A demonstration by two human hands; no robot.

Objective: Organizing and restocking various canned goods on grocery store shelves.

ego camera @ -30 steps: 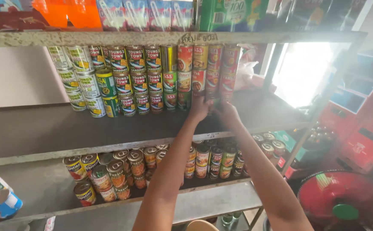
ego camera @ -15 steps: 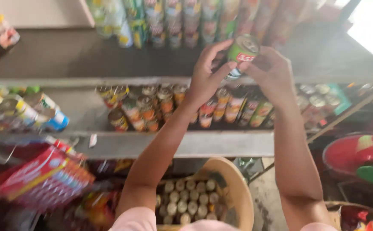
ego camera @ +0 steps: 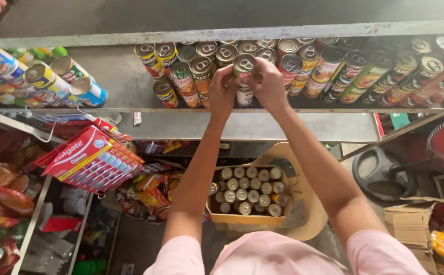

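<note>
Seen from above, a person in a pink short-sleeved shirt point(ego camera: 283, 257) holds a small round tin can with a ring-pull lid point(ego camera: 244, 65) over a grey metal shelf point(ego camera: 125, 84). The left hand point(ego camera: 223, 91) curls around the can's left side; the right hand point(ego camera: 270, 85) closes on its right side, fingers pinched at the rim. The can sits at the near edge of a packed row of upright tin cans with colourful labels point(ego camera: 334, 71), which fills the shelf from the middle out to the right. Directly under the held can stands another can with a pale label point(ego camera: 244, 97). At the shelf's left end, several larger tins lying on their sides point(ego camera: 69, 76) rest well apart from the hands. Below, between the person's forearms, an open cardboard box of silver-topped cans point(ego camera: 247, 192) sits on a tan round stool point(ego camera: 308, 203). To the left hangs a red pack of toothbrushes point(ego camera: 92, 159).
</note>
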